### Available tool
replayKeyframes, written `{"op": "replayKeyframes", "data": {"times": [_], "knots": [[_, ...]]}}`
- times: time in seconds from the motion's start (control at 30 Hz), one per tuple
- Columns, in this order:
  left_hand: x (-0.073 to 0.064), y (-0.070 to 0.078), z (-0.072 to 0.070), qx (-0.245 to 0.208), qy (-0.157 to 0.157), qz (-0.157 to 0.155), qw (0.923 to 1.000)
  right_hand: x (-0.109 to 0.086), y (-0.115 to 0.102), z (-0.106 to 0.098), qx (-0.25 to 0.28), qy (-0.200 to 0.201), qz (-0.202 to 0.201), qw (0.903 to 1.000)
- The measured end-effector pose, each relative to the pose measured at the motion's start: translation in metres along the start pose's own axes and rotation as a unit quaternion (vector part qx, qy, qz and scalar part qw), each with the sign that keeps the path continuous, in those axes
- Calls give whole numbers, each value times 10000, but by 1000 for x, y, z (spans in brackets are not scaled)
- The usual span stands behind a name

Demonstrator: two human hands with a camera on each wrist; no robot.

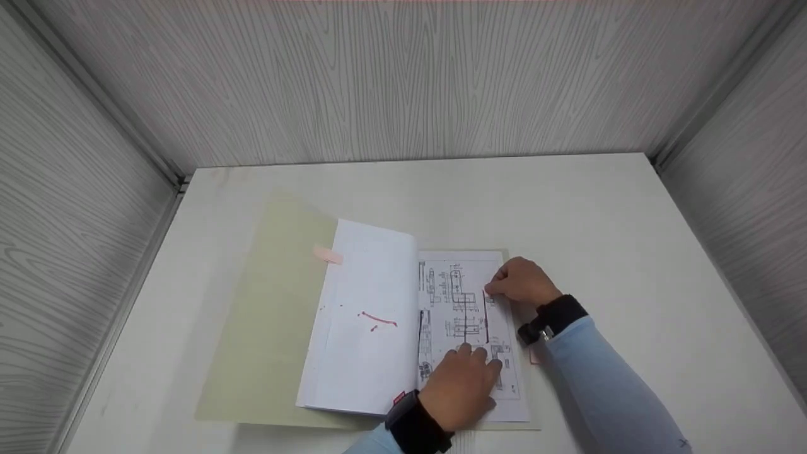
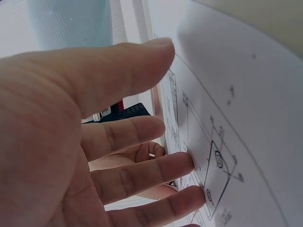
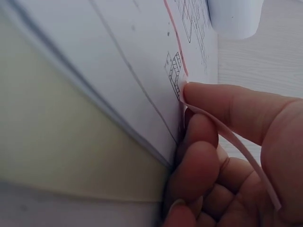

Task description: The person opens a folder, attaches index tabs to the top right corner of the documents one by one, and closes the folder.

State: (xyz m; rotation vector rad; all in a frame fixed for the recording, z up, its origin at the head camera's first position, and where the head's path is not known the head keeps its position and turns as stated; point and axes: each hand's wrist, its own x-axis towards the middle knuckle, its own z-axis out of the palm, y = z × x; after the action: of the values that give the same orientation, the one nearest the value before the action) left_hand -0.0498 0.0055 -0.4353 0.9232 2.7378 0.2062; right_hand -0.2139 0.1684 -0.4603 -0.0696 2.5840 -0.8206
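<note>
An open pale green folder (image 1: 252, 353) holds a stack of white sheets. The turned-over white page (image 1: 369, 271) leans left, with red marks and a pink tab (image 1: 328, 255) on its edge. On the right lies a printed drawing page (image 1: 435, 252) with a red line (image 1: 486, 318). My left hand (image 1: 460, 384) rests on its lower part, fingers spread and fairly straight. Near the page's right edge, my right hand (image 1: 523, 282) pinches a thin pink paper strip (image 3: 241, 146) between thumb and index finger. Its pinched end meets the page beside the red line.
Part of a pinkish item (image 1: 534, 357) shows beside the folder, under the right forearm. The white table (image 1: 567, 202) is bordered by wood-grain panels (image 1: 403, 82) at the back and both sides. Both wrists carry black straps (image 1: 561, 315).
</note>
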Motion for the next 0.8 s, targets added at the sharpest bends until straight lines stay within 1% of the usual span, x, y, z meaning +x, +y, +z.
{"op": "replayKeyframes", "data": {"times": [0.2,0.37,0.57,0.8], "knots": [[0,-1,1,-67,17,27,10000,1,2,0,1,-41,-50,10000],[0,-1,2,-39,12,48,10000,3,4,0,-30,-31,-128,9999],[-1,0,1,-12,6,17,10000,3,3,-2,-66,-145,-290,9995],[-1,-1,1,22,13,53,10000,2,0,-4,-137,-180,-278,9994]]}}
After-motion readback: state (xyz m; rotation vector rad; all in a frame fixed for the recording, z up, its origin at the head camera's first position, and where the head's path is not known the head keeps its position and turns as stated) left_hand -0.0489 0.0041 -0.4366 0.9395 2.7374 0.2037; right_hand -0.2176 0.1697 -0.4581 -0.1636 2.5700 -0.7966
